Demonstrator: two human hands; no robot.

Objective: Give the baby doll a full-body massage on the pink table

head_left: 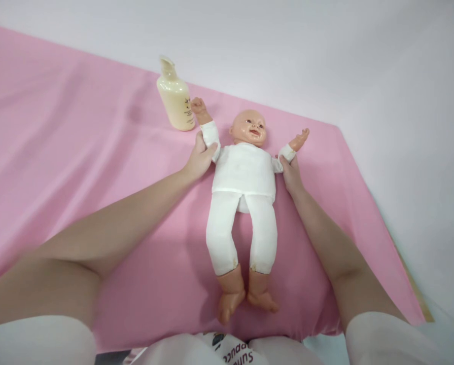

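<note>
A baby doll (244, 175) in a white top and white trousers lies on its back on a pink cloth (78, 167), head toward the far edge, bare feet toward me. My left hand (200, 158) grips the doll's sleeved arm on the left side, thumb over the white sleeve. My right hand (290, 175) holds the doll's other arm near the cuff, fingers closed on the sleeve. Both doll arms point up and outward.
A cream-coloured lotion bottle (175, 99) stands upright on the cloth just beyond the doll's raised fist on the left. The pink cloth covers a table that ends at the right (413, 284). A pale wall lies behind.
</note>
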